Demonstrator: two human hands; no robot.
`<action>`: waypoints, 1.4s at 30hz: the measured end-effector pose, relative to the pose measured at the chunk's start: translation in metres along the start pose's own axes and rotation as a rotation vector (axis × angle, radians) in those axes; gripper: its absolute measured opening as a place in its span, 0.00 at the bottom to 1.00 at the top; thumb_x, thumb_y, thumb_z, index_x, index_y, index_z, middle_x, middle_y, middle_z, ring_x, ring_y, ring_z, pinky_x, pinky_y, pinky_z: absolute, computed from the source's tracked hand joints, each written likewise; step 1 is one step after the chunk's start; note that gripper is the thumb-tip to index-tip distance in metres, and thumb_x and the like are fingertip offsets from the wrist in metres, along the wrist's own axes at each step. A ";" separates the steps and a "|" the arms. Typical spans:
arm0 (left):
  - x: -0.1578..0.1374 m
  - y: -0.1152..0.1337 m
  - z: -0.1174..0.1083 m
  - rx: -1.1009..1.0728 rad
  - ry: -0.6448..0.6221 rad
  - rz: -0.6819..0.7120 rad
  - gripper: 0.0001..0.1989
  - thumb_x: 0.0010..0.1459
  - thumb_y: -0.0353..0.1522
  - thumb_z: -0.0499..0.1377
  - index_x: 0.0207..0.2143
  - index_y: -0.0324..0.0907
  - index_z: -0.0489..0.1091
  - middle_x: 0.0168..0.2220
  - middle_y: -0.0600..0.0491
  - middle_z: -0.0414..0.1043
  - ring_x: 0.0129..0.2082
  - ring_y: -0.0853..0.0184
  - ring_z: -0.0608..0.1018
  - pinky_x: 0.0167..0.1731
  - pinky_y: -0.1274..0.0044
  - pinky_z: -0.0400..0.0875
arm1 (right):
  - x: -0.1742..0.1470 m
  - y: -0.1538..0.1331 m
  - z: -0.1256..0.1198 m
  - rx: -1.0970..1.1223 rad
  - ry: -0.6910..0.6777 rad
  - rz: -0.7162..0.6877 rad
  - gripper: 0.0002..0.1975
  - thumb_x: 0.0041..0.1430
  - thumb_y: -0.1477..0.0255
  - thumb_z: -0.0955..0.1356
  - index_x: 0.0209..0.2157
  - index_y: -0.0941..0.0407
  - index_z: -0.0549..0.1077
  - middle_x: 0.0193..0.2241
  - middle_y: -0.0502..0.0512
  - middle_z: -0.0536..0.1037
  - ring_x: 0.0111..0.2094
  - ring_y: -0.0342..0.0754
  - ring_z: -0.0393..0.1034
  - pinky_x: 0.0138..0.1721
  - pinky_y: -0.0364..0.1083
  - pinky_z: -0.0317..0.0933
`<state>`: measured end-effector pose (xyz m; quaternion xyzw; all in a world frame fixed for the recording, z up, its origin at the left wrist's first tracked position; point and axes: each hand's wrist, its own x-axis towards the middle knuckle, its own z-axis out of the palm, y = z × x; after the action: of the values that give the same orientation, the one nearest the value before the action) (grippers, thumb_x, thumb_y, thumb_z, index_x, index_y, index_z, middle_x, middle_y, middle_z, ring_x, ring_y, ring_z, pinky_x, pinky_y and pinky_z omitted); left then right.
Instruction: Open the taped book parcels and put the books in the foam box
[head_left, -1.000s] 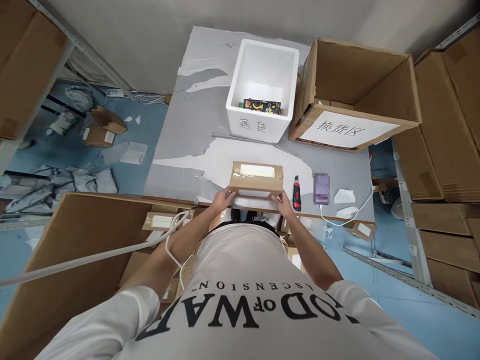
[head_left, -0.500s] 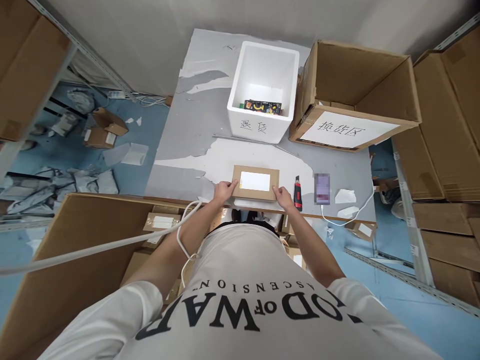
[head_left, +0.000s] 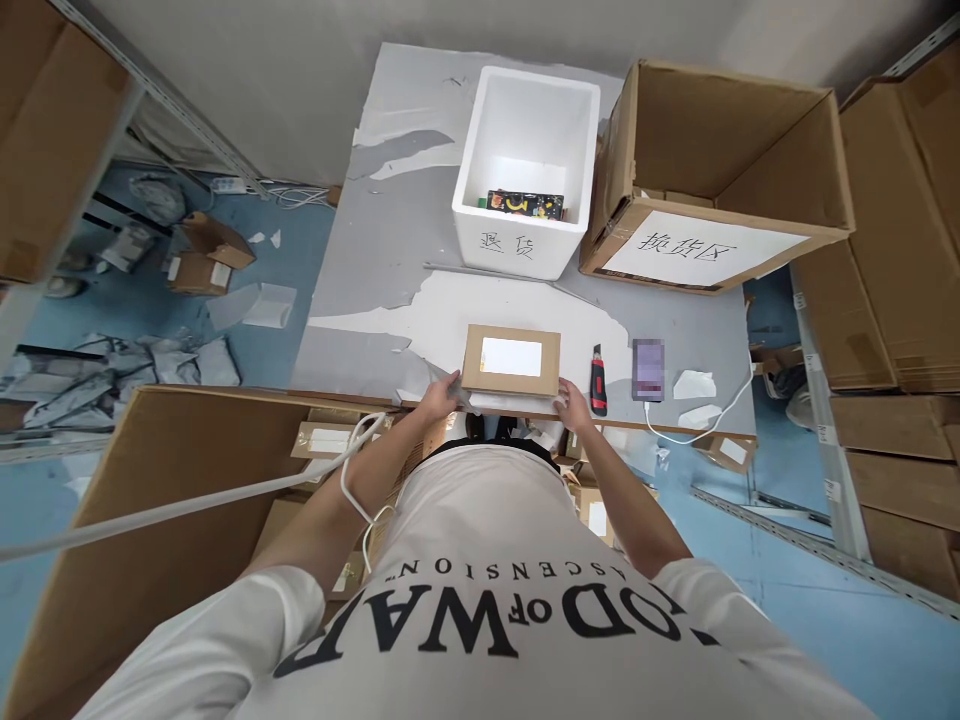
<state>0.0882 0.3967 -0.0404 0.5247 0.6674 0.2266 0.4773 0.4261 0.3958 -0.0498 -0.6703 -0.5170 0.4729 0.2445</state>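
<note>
A flat brown cardboard box [head_left: 474, 372] with a white label [head_left: 511, 357] on its top lies near the front edge of the table. Just left of it is my left hand [head_left: 441, 396], fingers apart and holding nothing, close to the torn table covering. My right hand [head_left: 574, 405] is at the box's near right corner with its fingers loosely apart; whether they still touch the cardboard I cannot tell. To the right lies a red and black utility knife [head_left: 598, 382], its tip pointing away from me.
A phone [head_left: 648, 370] on a white cable lies beyond the knife, near paper scraps [head_left: 694, 385]. At the back stand a white foam box [head_left: 517, 248] holding a black patterned packet and a large open carton [head_left: 780, 245]. Another big carton [head_left: 187, 480] stands left below the table.
Both hands have let go of the flat box's sides, where the thumbs were on top. They have drawn slightly outward and toward me, while the box stays on the table.
</note>
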 end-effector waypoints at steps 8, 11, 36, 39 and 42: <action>-0.007 0.018 0.013 0.009 0.050 0.119 0.20 0.57 0.39 0.56 0.49 0.40 0.72 0.46 0.48 0.78 0.47 0.58 0.78 0.47 0.69 0.71 | -0.004 -0.023 0.014 0.150 -0.004 -0.104 0.28 0.54 0.63 0.64 0.55 0.56 0.59 0.58 0.65 0.66 0.57 0.52 0.63 0.56 0.55 0.60; -0.008 0.045 0.002 -0.047 0.128 0.193 0.23 0.59 0.43 0.55 0.52 0.40 0.70 0.47 0.49 0.77 0.46 0.60 0.78 0.46 0.72 0.71 | -0.003 -0.050 -0.001 0.145 0.001 -0.139 0.23 0.56 0.55 0.62 0.48 0.55 0.63 0.51 0.63 0.72 0.52 0.51 0.67 0.52 0.53 0.62; 0.006 0.079 0.016 -0.076 0.376 -0.011 0.34 0.50 0.45 0.65 0.56 0.37 0.66 0.54 0.41 0.71 0.56 0.54 0.71 0.56 0.66 0.65 | 0.026 -0.017 -0.050 -0.585 0.293 0.420 0.31 0.51 0.62 0.69 0.55 0.57 0.60 0.56 0.68 0.64 0.59 0.61 0.57 0.54 0.56 0.58; 0.007 0.080 0.017 -0.059 0.358 0.008 0.33 0.52 0.45 0.64 0.56 0.36 0.65 0.54 0.40 0.71 0.56 0.54 0.71 0.57 0.65 0.64 | 0.030 -0.008 -0.051 -0.627 0.262 0.487 0.31 0.50 0.64 0.70 0.55 0.55 0.59 0.56 0.66 0.64 0.57 0.61 0.59 0.52 0.56 0.61; 0.008 0.078 0.017 -0.049 0.344 0.026 0.33 0.53 0.46 0.63 0.56 0.37 0.65 0.54 0.39 0.71 0.56 0.53 0.72 0.56 0.64 0.65 | 0.033 -0.007 -0.052 -0.584 0.258 0.456 0.29 0.52 0.67 0.67 0.56 0.56 0.59 0.54 0.67 0.66 0.54 0.60 0.63 0.51 0.57 0.61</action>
<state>0.1408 0.4279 0.0119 0.4751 0.7267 0.3353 0.3657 0.4695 0.4369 -0.0337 -0.8633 -0.4326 0.2600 -0.0050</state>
